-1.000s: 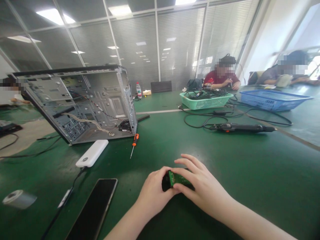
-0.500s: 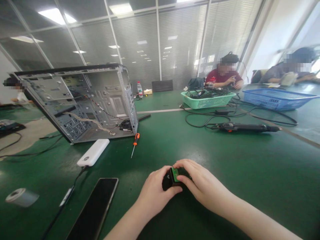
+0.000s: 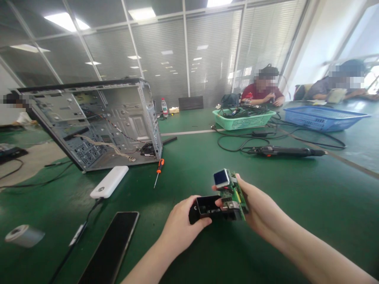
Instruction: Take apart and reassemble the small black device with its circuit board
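Observation:
My left hand (image 3: 185, 219) is closed around a small black plastic case (image 3: 204, 215), its open side showing a hollow interior. My right hand (image 3: 257, 201) grips a green circuit board (image 3: 237, 193) that carries a small square display (image 3: 221, 178) with a pale frame. The board is tilted just above and to the right of the case; part of it overlaps the case's right end, and I cannot tell whether they touch. Some of my right fingers are hidden behind the board. Beyond my hands lies an orange and black screwdriver (image 3: 159, 170) on the green table (image 3: 183, 169).
An open computer case (image 3: 130, 88) stands at left. Nearer are a white power bank (image 3: 109, 182) with a cable, a phone (image 3: 111, 248) and a tape roll (image 3: 25, 236). At right lie a black electric screwdriver (image 3: 287, 151), a green basket (image 3: 244, 120) of cables and a blue basket (image 3: 325, 118). People sit behind.
The circuit board has come out of the black case in my right hand, moving up and right, and its display now shows. My left hand still holds the case nearly in place.

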### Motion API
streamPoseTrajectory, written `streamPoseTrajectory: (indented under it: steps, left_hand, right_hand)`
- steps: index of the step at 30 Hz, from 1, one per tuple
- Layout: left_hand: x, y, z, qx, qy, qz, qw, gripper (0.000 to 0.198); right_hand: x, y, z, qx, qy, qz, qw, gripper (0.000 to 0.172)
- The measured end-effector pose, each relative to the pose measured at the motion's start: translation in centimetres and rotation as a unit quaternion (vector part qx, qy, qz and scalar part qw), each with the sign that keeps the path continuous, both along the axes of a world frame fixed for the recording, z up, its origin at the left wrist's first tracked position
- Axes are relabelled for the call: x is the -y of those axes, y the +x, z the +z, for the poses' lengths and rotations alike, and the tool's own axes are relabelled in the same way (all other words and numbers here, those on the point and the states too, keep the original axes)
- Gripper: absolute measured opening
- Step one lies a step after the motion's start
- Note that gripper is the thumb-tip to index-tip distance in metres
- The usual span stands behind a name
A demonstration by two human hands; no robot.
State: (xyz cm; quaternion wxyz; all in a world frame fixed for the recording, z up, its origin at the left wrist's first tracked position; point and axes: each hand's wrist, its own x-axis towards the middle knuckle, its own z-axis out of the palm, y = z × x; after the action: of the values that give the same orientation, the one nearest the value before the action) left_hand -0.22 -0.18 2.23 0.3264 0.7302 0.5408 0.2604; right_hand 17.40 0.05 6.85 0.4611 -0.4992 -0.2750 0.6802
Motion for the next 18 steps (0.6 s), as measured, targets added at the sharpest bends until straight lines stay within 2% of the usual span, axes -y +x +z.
streamPoseTrajectory:
  steps: [2,5,8,11,13,15,16,18]
  left_hand:
    - [0.0,0.0,0.0,0.004,0.004,-0.002,1.000,0.035]
    - [0.0,0.1,0.0,0.004,0.006,-0.002,1.000,0.034]
    - [0.0,0.0,-0.1,0.003,0.010,0.003,1.000,0.035]
    - [0.0,-0.1,-0.2,0.005,0.007,0.002,1.000,0.036]
    - [-0.1,-0.1,-0.2,0.005,0.002,0.002,1.000,0.036]
    - [-0.1,-0.1,-0.3,0.001,-0.003,0.004,1.000,0.037]
    - [-0.1,-0.1,-0.3,-0.002,-0.005,0.004,1.000,0.038]
    - [-0.1,-0.1,-0.3,-0.007,-0.008,0.005,1.000,0.041]
  right_hand:
    - [0.1,-0.3,0.0,-0.089,-0.073,0.015,0.993,0.033]
    - [0.1,-0.1,0.1,-0.159,-0.123,-0.003,0.980,0.022]
    - [-0.1,0.7,0.6,-0.191,-0.120,-0.025,0.974,0.020]
    - [-0.2,2.2,1.3,-0.171,-0.071,-0.015,0.983,0.024]
    - [0.0,3.8,1.3,-0.085,-0.047,-0.006,0.995,0.030]
    - [0.2,6.4,0.5,0.082,-0.017,-0.020,0.996,0.035]
    - [0.4,8.1,0.0,0.181,0.017,-0.025,0.983,0.038]
    - [0.8,12.1,-1.4,0.356,0.136,-0.060,0.923,0.047]
